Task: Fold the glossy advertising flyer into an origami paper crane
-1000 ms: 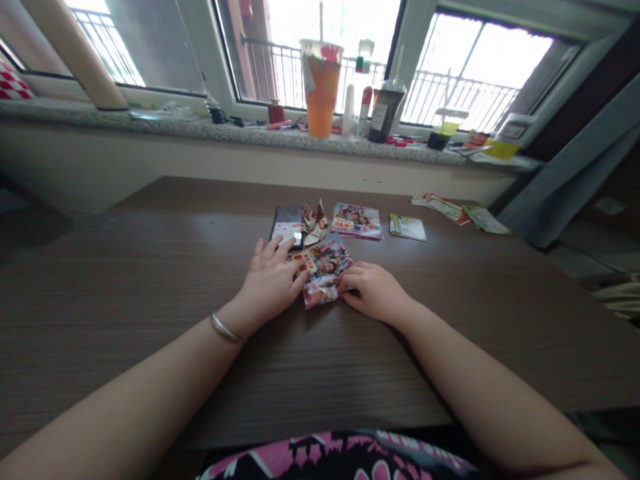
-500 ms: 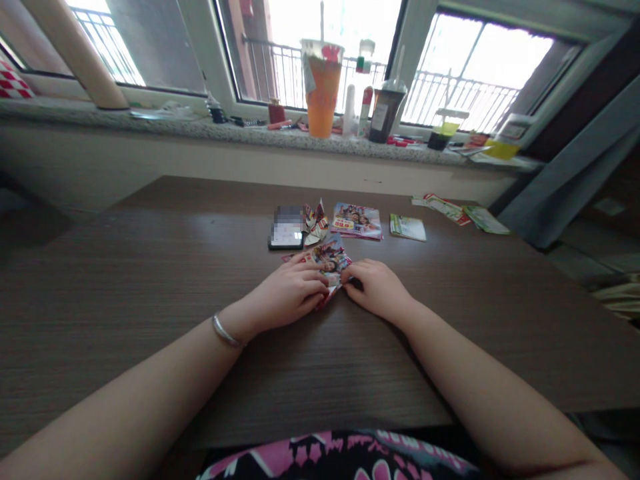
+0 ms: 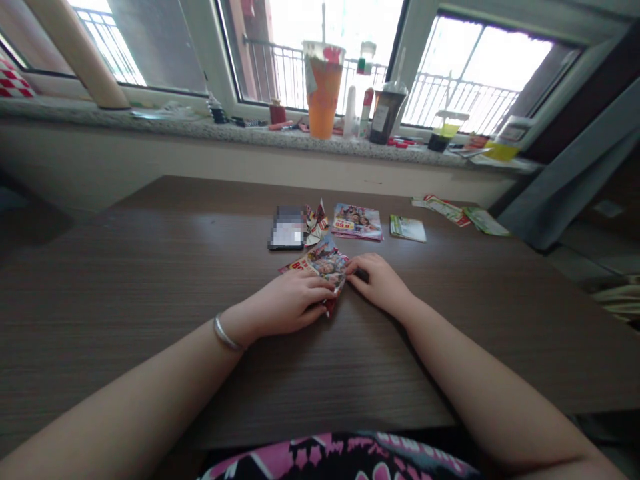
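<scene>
A colourful printed paper (image 3: 321,263), partly folded, lies on the dark wooden table (image 3: 150,267) in front of me. My left hand (image 3: 290,303), with a silver bracelet on the wrist, covers the paper's near left part with curled fingers pinching its edge. My right hand (image 3: 377,283) presses on the paper's right edge with bent fingers. Just behind the paper sits a small folded paper figure (image 3: 315,223).
A dark phone (image 3: 287,229) lies behind the paper, with a stack of printed leaflets (image 3: 357,221) and a green card (image 3: 407,228) to its right. More leaflets (image 3: 453,210) lie at the far right. On the windowsill stand an orange cup (image 3: 323,90) and a dark drink cup (image 3: 385,113).
My left hand slid back from the phone towards me and curled onto the paper. The paper has been folded smaller and narrower. My right hand shifted slightly left along its edge.
</scene>
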The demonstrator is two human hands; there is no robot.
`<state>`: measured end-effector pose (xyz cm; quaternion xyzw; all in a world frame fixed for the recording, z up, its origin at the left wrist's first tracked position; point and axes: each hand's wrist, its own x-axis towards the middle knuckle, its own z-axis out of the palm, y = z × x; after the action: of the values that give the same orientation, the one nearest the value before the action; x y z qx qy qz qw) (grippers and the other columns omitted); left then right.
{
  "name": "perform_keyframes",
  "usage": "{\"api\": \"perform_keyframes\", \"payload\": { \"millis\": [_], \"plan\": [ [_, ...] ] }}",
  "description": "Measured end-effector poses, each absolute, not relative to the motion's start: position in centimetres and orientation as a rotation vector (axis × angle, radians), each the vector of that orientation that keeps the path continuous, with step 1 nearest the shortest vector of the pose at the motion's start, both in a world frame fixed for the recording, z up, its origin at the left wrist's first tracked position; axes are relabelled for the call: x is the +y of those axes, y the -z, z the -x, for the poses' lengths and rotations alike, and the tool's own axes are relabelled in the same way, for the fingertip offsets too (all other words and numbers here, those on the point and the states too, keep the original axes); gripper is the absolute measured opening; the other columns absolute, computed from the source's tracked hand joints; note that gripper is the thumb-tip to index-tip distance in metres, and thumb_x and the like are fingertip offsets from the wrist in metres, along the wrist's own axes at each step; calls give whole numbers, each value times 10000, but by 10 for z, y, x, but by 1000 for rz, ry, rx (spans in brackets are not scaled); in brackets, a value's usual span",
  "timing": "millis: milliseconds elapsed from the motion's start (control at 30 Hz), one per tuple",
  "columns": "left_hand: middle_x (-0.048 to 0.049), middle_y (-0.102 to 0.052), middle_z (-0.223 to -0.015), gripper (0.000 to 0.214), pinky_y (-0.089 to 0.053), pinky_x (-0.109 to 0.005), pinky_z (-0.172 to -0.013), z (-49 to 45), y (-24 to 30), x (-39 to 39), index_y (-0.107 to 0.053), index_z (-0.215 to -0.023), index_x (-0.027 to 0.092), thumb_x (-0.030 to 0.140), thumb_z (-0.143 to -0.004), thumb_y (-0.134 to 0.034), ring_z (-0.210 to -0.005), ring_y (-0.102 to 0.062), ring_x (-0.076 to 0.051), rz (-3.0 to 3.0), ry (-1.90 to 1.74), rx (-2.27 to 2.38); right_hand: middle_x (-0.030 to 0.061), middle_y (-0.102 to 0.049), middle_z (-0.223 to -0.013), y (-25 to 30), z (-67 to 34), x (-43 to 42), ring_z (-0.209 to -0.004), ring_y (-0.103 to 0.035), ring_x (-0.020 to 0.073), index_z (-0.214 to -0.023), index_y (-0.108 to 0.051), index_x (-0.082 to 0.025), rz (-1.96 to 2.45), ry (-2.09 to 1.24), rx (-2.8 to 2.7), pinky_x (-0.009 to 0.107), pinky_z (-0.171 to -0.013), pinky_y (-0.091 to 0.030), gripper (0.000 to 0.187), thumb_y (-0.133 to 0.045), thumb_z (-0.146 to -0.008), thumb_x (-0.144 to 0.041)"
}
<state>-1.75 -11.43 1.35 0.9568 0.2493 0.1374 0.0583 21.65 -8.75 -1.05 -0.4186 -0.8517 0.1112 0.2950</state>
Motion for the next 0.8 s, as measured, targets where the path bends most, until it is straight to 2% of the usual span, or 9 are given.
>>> {"api": "perform_keyframes", "payload": {
  "millis": [200,500,567,700,800],
  "plan": [
    [-54,-662,-1186,326,-445,-383,-992,16,-15,-117,-635,-1186,238,224,-878,-530,-1092,-588,-220,-2918,-473,660,97,-599,-1174,18,-219,-81,-1105,-561,211,-900,-673,-195,1217,-320,-2077,407,-995,-421,107,-652,-796,-208],
    [-4,-645,-1243,386,-382,-411,-1030,16,-13,-117,-614,-1229,304,192,-871,-523,-1142,-557,-227,-2920,-412,683,74,-684,-1040,21,-219,-77,-995,-618,209,-1000,-646,-181,1299,-410,-2063,399,-916,-475,191,-615,-811,-191],
    [5,-644,-1247,390,-319,-437,-1083,17,-13,-117,-608,-1236,325,194,-879,-518,-1186,-532,-229,-2915,-420,696,76,-691,-1070,21,-218,-78,-1008,-627,209,-1042,-643,-184,1334,-447,-2034,402,-927,-476,225,-595,-822,-177],
    [4,-640,-1254,350,-84,-514,-1166,17,-13,-118,-604,-1231,347,267,-896,-540,-1274,-469,-235,-2894,-428,718,68,-701,-1078,20,-215,-80,-1016,-638,205,-1042,-667,-201,1338,-485,-1971,397,-932,-485,231,-595,-824,-174],
    [5,-617,-1291,355,-46,-541,-1160,18,-11,-117,-591,-1241,357,308,-890,-562,-1289,-456,-246,-2888,-394,715,61,-711,-1040,18,-214,-81,-986,-648,199,-990,-695,-207,1297,-486,-1949,389,-910,-498,193,-611,-817,-192]
  ]
}}
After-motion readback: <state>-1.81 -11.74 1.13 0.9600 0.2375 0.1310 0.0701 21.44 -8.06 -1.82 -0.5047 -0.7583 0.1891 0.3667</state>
